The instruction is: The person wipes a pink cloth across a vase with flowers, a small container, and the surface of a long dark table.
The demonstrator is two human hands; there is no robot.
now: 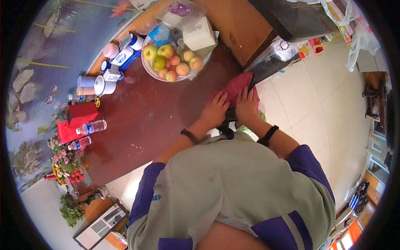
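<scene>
A dark red cloth item [237, 88] with black edging lies at the table's right end; whether it is a bag or folded cloth I cannot tell. My left hand [214, 110] rests on its near left part, with the fingers stretched over the fabric. Beside it, my right hand [247, 107] lies on the right part, fingers spread and pointing away from me. Both hands touch the item from above, and their undersides are hidden. A dark band circles each wrist.
On the dark red table [137, 108], a white tray [146, 66] holds apples, peaches and a tissue box [199, 35]. Cups, bottles, yellow scissors [97, 102] and a red box [82, 113] line the left side. A wooden cabinet [237, 29] stands beyond; pale tiles [316, 96] lie right.
</scene>
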